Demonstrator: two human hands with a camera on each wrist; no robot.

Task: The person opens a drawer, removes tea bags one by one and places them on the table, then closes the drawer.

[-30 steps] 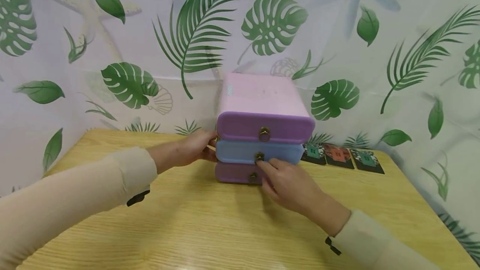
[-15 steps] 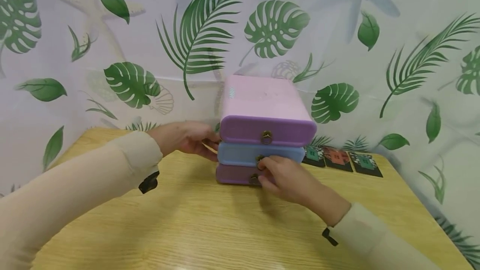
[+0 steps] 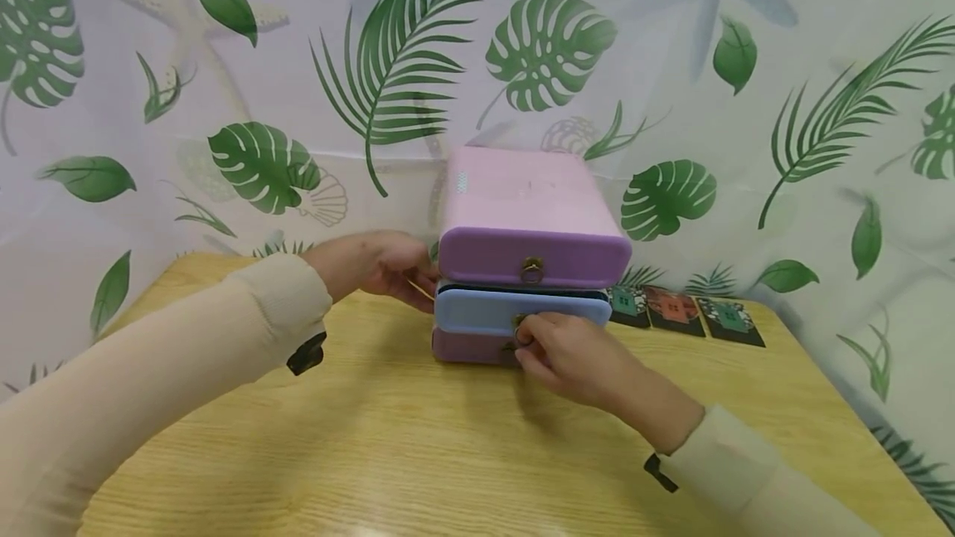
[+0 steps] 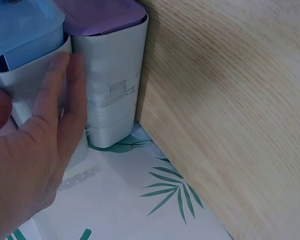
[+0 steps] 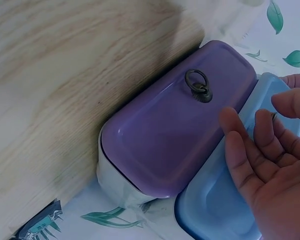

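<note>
A stack of three drawer boxes stands at the back of the table. Its pink top box [image 3: 530, 189] has a purple front with a ring pull [image 3: 531, 270]. Below it, the blue drawer [image 3: 477, 311] sticks slightly out of its box, with a dark gap along its upper edge. My right hand [image 3: 574, 359] pinches the ring pull of this drawer, and the fingers hide most of the ring. The bottom purple drawer [image 5: 165, 125] is closed. With nearly straight fingers, my left hand [image 4: 35, 145] touches the pale side of the middle box [image 4: 27, 82].
Several dark cards with green and red prints, among them a red one [image 3: 674, 310], lie right of the stack. A leaf-patterned cloth [image 3: 283, 89] hangs behind the wooden table [image 3: 358, 454].
The blue drawer has come forward a little, and a gap has opened above its front. My right fingers have closed on its ring. The left hand has shifted slightly along the stack's side.
</note>
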